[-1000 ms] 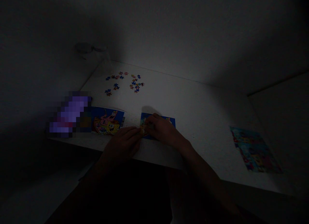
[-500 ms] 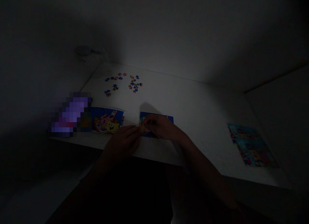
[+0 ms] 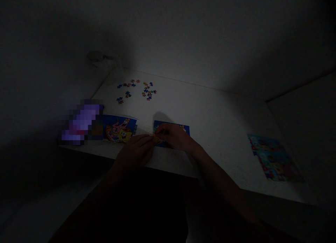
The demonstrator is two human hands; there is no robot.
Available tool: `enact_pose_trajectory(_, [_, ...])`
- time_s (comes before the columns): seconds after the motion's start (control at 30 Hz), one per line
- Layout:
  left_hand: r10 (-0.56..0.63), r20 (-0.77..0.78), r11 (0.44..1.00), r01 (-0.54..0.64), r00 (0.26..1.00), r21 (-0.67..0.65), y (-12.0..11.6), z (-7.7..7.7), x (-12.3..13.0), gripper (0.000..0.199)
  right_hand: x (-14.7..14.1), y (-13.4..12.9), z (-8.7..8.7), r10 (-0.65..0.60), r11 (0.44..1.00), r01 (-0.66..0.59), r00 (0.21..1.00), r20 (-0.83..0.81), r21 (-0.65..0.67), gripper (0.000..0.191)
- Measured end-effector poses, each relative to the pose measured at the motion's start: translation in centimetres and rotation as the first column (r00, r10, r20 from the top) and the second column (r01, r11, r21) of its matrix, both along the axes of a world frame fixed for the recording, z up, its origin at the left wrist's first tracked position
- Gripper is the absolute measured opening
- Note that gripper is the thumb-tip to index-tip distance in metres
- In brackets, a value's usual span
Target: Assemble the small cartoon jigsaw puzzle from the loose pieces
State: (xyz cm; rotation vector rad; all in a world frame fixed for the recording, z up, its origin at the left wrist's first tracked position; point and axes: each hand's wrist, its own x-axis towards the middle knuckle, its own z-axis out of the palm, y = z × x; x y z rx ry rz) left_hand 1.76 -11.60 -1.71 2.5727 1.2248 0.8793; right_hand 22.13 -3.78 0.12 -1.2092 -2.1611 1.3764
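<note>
The scene is very dark. A small yellowish puzzle piece [image 3: 156, 139] lies between the fingertips of both hands, its outline hard to make out. My right hand [image 3: 175, 135] pinches it from the right, over a blue picture panel [image 3: 172, 123] that the hand partly covers. From the left, my left hand [image 3: 135, 149] reaches it with fingers pressed together and closed at its edge. Left of that hand lies a blue cartoon picture sheet [image 3: 120, 126], with a pink and a yellow figure on it.
Several loose puzzle pieces [image 3: 149, 92] lie in groups toward the back left of the white table [image 3: 207, 113]. A phone-like device [image 3: 82, 120] with a blurred bright screen is at the left edge. A turquoise picture sheet [image 3: 274, 157] lies at the right. A pale lamp-like object [image 3: 97, 56] stands at the back left.
The view has shifted a little. Both hands stay close together over the edge of the blue panel, with only slight finger movement around the yellowish piece.
</note>
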Motion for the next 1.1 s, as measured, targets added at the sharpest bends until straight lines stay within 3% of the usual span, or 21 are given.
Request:
enact_pose_trajectory(0.63, [0.005,-0.009,1.0,-0.005,1.0,0.01,0.0,-0.4,-0.1,0.026,0.3,-0.5,1.2,0.079,0.995,-0.083,0.995,0.055,0.06,0.019])
enact_pose_trajectory(0.9, [0.009,0.001,1.0,-0.009,1.0,0.006,-0.1,-0.5,-0.1,0.027,0.3,-0.5,0.8,0.011,0.998,-0.014,0.998,-0.06,-0.059,0.008])
enact_pose_trajectory(1.1, [0.007,-0.008,1.0,-0.007,1.0,-0.004,-0.1,-0.7,-0.2,0.028,0.6,-0.2,0.9,0.006,0.989,-0.022,0.994,-0.11,-0.145,0.011])
